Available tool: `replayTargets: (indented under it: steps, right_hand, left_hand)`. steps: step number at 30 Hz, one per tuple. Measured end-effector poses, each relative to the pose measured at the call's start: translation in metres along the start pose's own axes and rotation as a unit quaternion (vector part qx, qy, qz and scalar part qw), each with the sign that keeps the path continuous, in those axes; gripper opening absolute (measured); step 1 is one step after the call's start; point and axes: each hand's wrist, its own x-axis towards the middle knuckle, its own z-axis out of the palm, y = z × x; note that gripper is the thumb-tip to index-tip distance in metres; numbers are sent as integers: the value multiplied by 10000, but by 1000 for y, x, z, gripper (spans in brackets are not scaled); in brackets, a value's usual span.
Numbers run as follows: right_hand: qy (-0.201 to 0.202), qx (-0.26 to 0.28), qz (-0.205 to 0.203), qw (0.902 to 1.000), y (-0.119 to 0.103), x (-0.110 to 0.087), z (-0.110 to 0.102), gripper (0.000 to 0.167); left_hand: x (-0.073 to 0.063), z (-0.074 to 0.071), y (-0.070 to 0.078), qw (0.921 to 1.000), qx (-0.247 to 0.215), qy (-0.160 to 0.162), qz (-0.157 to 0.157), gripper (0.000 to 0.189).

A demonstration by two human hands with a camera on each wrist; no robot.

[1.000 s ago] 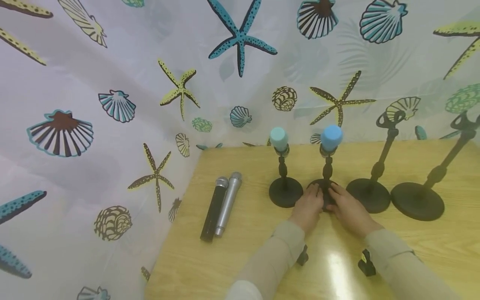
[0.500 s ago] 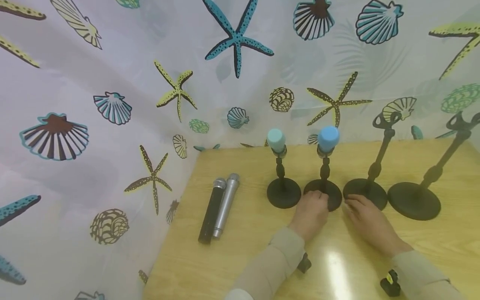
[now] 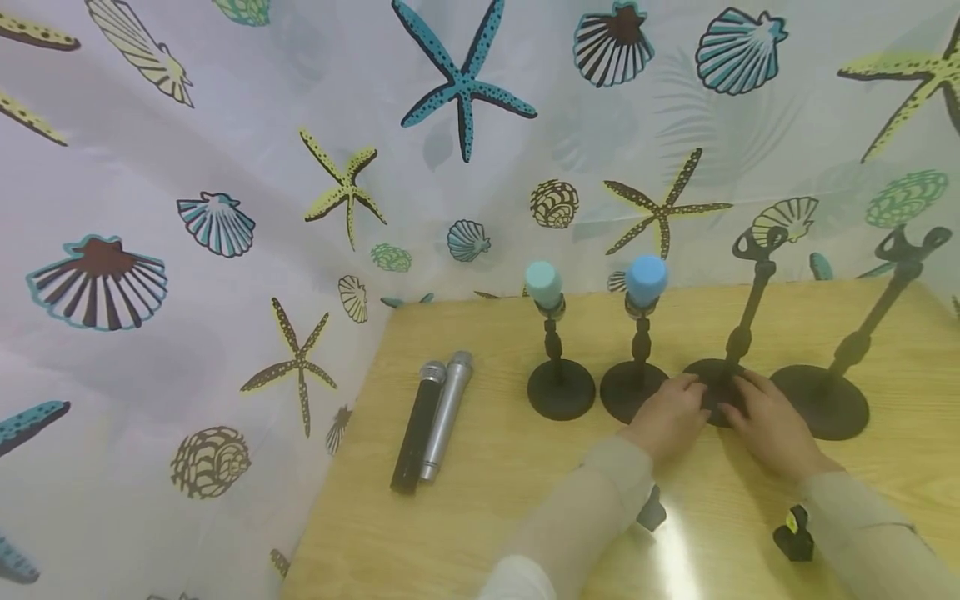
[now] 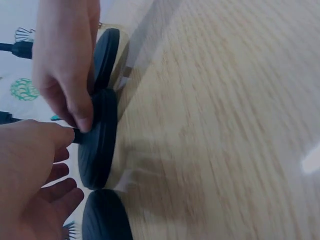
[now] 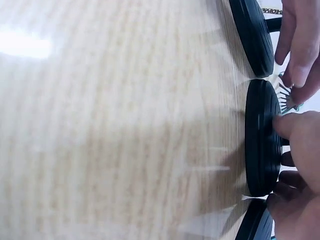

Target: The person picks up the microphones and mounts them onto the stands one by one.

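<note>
Both hands are at the round black base (image 3: 717,392) of the third tabletop microphone stand from the left, whose clip holds nothing. My left hand (image 3: 671,417) is at the base's left side, its thumb near the pole and its fingers loosely bent in the left wrist view. On the other side, my right hand (image 3: 772,429) rests its thumb on the base (image 5: 262,140), with its other fingers partly hidden behind. To the left, a second stand (image 3: 633,390) bears a blue-ended piece (image 3: 647,280), and the first stand (image 3: 561,389) a mint-green one (image 3: 543,284).
A fourth stand (image 3: 821,400) with a bare clip is right beside the right hand. A black microphone (image 3: 417,429) and a silver microphone (image 3: 447,417) lie side by side at the left on the wooden table (image 3: 480,517). A seashell-print curtain (image 3: 420,183) hangs behind.
Both hands have moved right, from the second stand's base to the third's. The right hand went first, then the left. The view has shifted slightly.
</note>
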Motion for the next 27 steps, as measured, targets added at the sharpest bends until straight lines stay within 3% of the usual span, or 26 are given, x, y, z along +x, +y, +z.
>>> replayTargets:
  steps: [3, 10, 19, 27]
  right_hand:
    - [-262, -27, 107, 9996, 0, 8, -1, 59]
    - [-251, -308, 11, 9992, -5, 14, -5, 58]
    - [-245, -441, 15, 9987, -14, 6, -6, 58]
    - [167, -527, -123, 9984, -17, -14, -1, 56]
  left_hand:
    - [8, 6, 6, 9992, 356, -106, -164, 46]
    - [9, 6, 15, 9909, 1310, 246, -202, 47]
    - [2, 4, 15, 9840, 1693, 547, 42, 32]
    - [-14, 9, 17, 9869, 1519, 524, 140, 36]
